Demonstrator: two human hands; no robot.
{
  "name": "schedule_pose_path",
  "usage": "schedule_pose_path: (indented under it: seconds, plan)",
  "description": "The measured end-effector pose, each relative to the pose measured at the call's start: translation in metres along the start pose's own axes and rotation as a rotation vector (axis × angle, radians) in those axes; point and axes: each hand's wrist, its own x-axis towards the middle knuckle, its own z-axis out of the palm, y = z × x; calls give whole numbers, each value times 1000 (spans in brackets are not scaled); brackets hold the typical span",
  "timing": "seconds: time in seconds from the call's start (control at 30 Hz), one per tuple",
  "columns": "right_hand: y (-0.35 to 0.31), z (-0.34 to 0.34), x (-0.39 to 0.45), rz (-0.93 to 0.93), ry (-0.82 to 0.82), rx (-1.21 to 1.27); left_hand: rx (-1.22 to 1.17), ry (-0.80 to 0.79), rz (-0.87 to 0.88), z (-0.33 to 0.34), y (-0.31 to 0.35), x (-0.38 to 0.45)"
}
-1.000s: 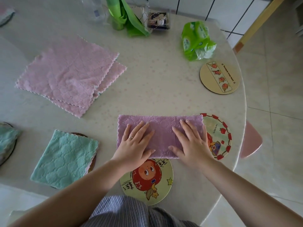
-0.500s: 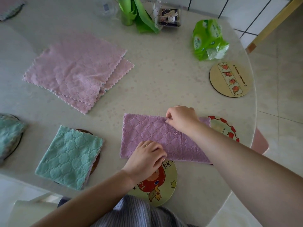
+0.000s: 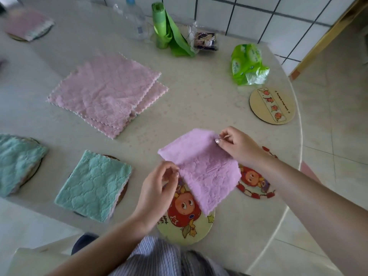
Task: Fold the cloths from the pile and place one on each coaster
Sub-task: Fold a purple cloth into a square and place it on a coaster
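Note:
A folded purple cloth [image 3: 203, 168] hangs lifted just above the table's near edge. My left hand [image 3: 157, 188] pinches its near left corner and my right hand [image 3: 239, 146] pinches its far right corner. Under it lie a yellow cartoon coaster [image 3: 185, 222] and a red-rimmed coaster [image 3: 256, 186], both partly covered. A bare wooden coaster [image 3: 271, 105] sits to the far right. The pile of pink cloths [image 3: 107, 92] lies flat at the centre left. A folded teal cloth [image 3: 93, 185] covers a dark coaster, and another teal cloth [image 3: 18, 162] covers one at the left edge.
At the far left a folded pink cloth [image 3: 29, 22] rests on a coaster. A plastic bottle [image 3: 133, 16], a green bag roll [image 3: 167, 30], a small box [image 3: 206, 40] and a green packet [image 3: 248, 64] stand along the back. The round table's edge [image 3: 296, 176] curves on the right.
Both hands pressed the long purple strip flat, then took its corners and lifted it. The strip is now folded over into a smaller square held above the table.

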Motion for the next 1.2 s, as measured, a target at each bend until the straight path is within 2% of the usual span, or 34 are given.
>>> schedule_pose_path:
  seconds: [0.07, 0.17, 0.3, 0.4, 0.53, 0.63, 0.77, 1.0, 1.1, 1.2]
  plan:
    - [0, 8, -16, 49, 4, 97, -254, 30, -171, -1, 7, -5]
    - [3, 25, -38, 116, -48, 252, -501, -75, -322, -2, 4, -12]
    - [5, 38, -55, 98, -168, 338, -273, -182, -303, -10, -4, -12]
    - [1, 47, -69, 110, -184, 458, -105, -228, -243, -19, -6, -5]
    - [4, 75, -87, 188, -221, 482, 4, -296, -303, -24, -15, -12]
    - [12, 93, -95, 197, -119, 512, -28, -280, -348, -24, -22, -24]
    - [27, 102, -110, 225, -54, 508, -204, -205, -446, -23, -31, -37]
    - [34, 102, -129, 188, -163, 510, -191, -329, -498, -27, -44, -60]
    - [41, 108, -137, 317, -230, 580, -242, -329, -557, -24, -43, -66]
    - [46, 116, -144, 419, -248, 661, -150, -329, -590, -25, -48, -70]
